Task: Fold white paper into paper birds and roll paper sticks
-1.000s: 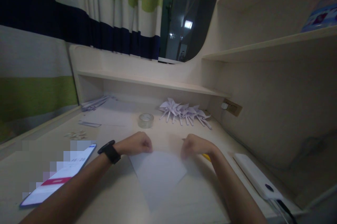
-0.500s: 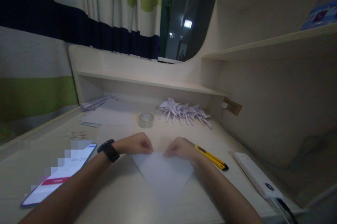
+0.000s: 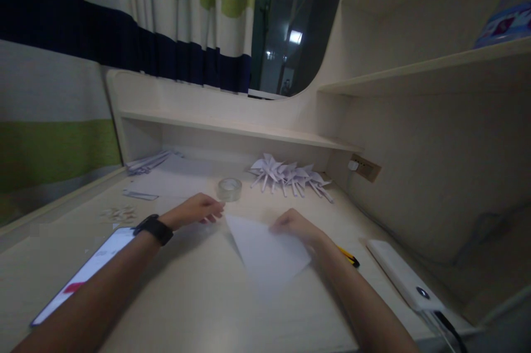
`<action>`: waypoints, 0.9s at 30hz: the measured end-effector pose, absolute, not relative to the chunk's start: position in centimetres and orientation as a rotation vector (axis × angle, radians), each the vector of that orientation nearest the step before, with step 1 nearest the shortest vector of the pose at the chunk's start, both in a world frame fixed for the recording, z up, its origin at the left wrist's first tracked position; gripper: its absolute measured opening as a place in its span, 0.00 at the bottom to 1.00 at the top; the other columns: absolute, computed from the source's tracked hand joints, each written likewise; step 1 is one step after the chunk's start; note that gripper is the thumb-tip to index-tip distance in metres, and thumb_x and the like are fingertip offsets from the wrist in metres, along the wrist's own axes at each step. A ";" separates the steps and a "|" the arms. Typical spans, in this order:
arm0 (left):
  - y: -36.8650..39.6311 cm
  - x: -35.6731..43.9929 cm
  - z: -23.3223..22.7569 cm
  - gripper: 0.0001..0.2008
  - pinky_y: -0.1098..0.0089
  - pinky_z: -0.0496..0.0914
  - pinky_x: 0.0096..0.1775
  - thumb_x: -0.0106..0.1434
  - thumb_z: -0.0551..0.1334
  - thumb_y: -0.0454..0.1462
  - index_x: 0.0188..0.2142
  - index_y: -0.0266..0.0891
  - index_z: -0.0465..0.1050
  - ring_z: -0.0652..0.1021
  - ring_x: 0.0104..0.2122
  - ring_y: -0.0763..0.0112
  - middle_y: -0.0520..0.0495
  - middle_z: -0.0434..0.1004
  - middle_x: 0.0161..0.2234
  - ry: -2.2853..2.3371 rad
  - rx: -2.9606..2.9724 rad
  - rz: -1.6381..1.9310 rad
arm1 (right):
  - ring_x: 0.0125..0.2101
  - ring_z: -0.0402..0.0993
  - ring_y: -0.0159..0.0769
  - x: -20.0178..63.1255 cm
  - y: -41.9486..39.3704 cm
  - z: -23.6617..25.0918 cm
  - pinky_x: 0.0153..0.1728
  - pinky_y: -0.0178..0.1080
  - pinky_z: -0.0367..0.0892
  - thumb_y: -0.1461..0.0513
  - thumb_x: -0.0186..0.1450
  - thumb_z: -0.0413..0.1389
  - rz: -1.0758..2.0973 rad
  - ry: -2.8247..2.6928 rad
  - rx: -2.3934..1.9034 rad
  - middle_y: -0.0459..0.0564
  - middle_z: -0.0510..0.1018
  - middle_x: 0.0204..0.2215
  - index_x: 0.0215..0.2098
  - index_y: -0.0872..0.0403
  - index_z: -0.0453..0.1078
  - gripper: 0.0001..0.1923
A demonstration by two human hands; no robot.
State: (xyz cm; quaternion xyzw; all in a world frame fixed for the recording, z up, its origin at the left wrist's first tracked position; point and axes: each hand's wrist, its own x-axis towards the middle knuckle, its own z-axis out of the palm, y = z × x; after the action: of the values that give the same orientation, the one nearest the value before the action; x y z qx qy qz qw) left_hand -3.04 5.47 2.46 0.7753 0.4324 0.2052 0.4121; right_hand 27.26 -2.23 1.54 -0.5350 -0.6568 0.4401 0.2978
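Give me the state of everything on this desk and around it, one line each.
Paper: triangular, held at its far edge
Left hand: open, fingers slightly bent
Right hand: closed on the paper
Phone: screen lit, partly covered
Yellow knife: partly hidden, blade not visible
Tape roll: lying flat
Pinwheels: assembled, bunched together
Plug: in the socket
Curtain: leaving some window uncovered

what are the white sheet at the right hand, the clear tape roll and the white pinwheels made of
White pointed sheet at the right hand: probably matte paper, given its straight edges and even, shineless face.
Clear round tape roll: likely smooth plastic, as it looks see-through.
White pinwheels with pointed blades: apparently matte paper too, from their crisp, thin-looking folds.
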 end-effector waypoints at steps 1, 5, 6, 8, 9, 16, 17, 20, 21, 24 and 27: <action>5.3 -2.5 2.3 0.23 0.71 0.69 0.29 0.58 0.57 0.54 0.35 0.35 0.76 0.79 0.30 0.64 0.42 0.80 0.34 1.081 1.896 0.556 | 0.16 0.56 0.26 27.0 -2.3 1.5 0.18 0.32 0.49 0.56 0.48 0.63 1.188 -1.714 -1.429 0.41 0.65 0.12 0.15 0.58 0.70 0.14; 4.5 -0.9 1.7 0.22 0.72 0.68 0.25 0.56 0.61 0.53 0.30 0.34 0.75 0.78 0.26 0.65 0.42 0.79 0.27 0.980 1.934 0.580 | 0.17 0.59 0.27 26.6 -2.3 1.2 0.19 0.32 0.52 0.56 0.48 0.62 1.184 -1.698 -1.450 0.43 0.69 0.14 0.18 0.58 0.72 0.12; 4.5 -0.8 1.6 0.21 0.72 0.67 0.25 0.56 0.61 0.52 0.28 0.33 0.75 0.77 0.23 0.67 0.43 0.79 0.24 0.966 1.963 0.588 | 0.17 0.60 0.28 26.6 -2.3 1.2 0.20 0.32 0.53 0.56 0.49 0.61 1.172 -1.723 -1.448 0.44 0.70 0.14 0.19 0.58 0.73 0.11; 4.6 -0.8 1.3 0.20 0.73 0.65 0.23 0.57 0.61 0.50 0.26 0.34 0.75 0.75 0.21 0.69 0.43 0.78 0.21 0.968 2.008 0.602 | 0.19 0.61 0.28 26.9 -2.2 1.3 0.21 0.31 0.55 0.57 0.49 0.61 1.161 -1.790 -1.437 0.44 0.71 0.16 0.19 0.58 0.74 0.10; 4.8 -0.9 1.1 0.20 0.73 0.65 0.23 0.57 0.60 0.50 0.26 0.34 0.74 0.75 0.20 0.69 0.43 0.78 0.21 0.981 2.035 0.601 | 0.19 0.61 0.28 27.2 -2.1 1.4 0.21 0.31 0.56 0.58 0.49 0.60 1.167 -1.825 -1.434 0.44 0.72 0.16 0.19 0.58 0.74 0.10; 6.2 -1.3 -0.3 0.19 0.71 0.63 0.24 0.58 0.56 0.47 0.19 0.36 0.72 0.71 0.17 0.70 0.45 0.76 0.18 1.096 2.219 0.580 | 0.18 0.69 0.31 30.4 -2.3 2.4 0.20 0.31 0.60 0.61 0.46 0.60 1.314 -2.082 -1.546 0.46 0.75 0.15 0.20 0.58 0.76 0.07; 6.2 -1.3 -0.4 0.19 0.71 0.63 0.25 0.58 0.57 0.46 0.18 0.36 0.71 0.72 0.18 0.69 0.45 0.76 0.18 1.097 2.236 0.588 | 0.19 0.70 0.32 31.0 -2.3 2.7 0.20 0.31 0.61 0.61 0.46 0.60 1.300 -2.125 -1.581 0.47 0.76 0.16 0.21 0.58 0.77 0.08; 6.3 -1.4 -0.8 0.19 0.68 0.66 0.31 0.59 0.56 0.47 0.19 0.37 0.73 0.75 0.23 0.65 0.45 0.76 0.19 1.110 2.285 0.625 | 0.22 0.73 0.33 32.7 -2.4 3.4 0.23 0.31 0.63 0.59 0.50 0.58 1.069 -2.220 -1.727 0.49 0.79 0.20 0.25 0.58 0.78 0.11; 6.3 -1.3 -0.9 0.18 0.67 0.66 0.33 0.59 0.56 0.47 0.22 0.37 0.74 0.76 0.25 0.63 0.44 0.77 0.21 1.130 2.295 0.647 | 0.22 0.73 0.34 33.2 -2.5 3.6 0.23 0.31 0.63 0.58 0.52 0.56 0.954 -2.213 -1.770 0.49 0.79 0.21 0.26 0.59 0.77 0.12; 5.7 -0.9 -1.0 0.17 0.61 0.65 0.44 0.61 0.56 0.46 0.38 0.37 0.76 0.76 0.41 0.55 0.39 0.79 0.40 1.239 2.338 0.814 | 0.25 0.73 0.36 34.3 -3.0 3.9 0.27 0.33 0.63 0.60 0.56 0.52 0.620 -2.148 -1.867 0.52 0.79 0.23 0.27 0.59 0.77 0.13; 3.7 0.6 -1.1 0.18 0.56 0.61 0.52 0.64 0.54 0.45 0.47 0.38 0.73 0.71 0.51 0.53 0.38 0.73 0.50 1.293 2.567 0.978 | 0.31 0.74 0.40 34.9 -3.9 3.5 0.32 0.36 0.62 0.60 0.57 0.52 0.360 -2.095 -1.946 0.56 0.80 0.30 0.30 0.58 0.77 0.13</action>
State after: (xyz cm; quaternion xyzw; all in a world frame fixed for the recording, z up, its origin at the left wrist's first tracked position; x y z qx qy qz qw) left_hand 0.58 3.74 -1.07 0.8444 0.4252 0.3217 0.0528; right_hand 34.94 -3.93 3.45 -0.6696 -0.7208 0.1239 0.1295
